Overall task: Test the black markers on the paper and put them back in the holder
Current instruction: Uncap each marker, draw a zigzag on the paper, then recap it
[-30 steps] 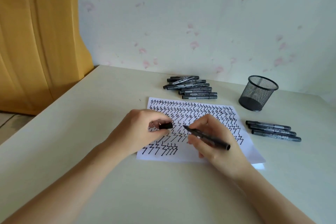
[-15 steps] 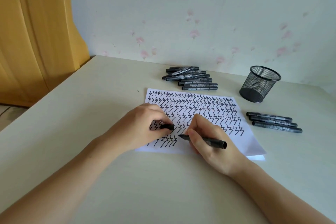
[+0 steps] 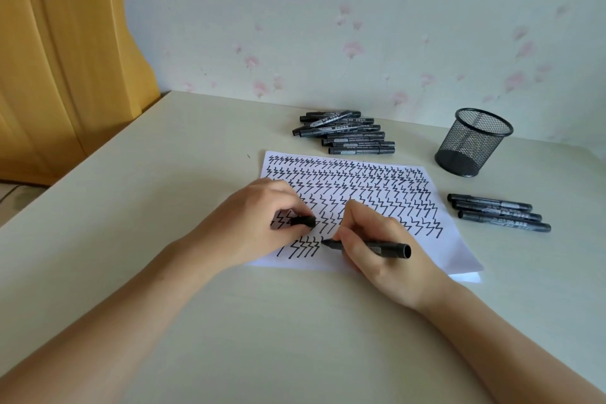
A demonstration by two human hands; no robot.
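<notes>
The left hand [image 3: 259, 223] is resting on the near left part of the paper [image 3: 436, 249], fingers curled round a black cap [image 3: 303, 221], probably pinning the sheet while keeping the cap ready. Just right of it, the right hand [image 3: 377, 249] is gripping an uncapped marker [image 3: 377, 245] in a writing hold, its tip touching the paper beside the last zigzag of the nearest row, apparently starting a test stroke. Toward the table's far edge a pile of markers [image 3: 347, 133] is lying beyond the paper. Near the right edge three markers [image 3: 498, 213] are lying side by side, and the mesh holder [image 3: 472, 141] beyond them is standing empty, so no markers are being returned yet.
</notes>
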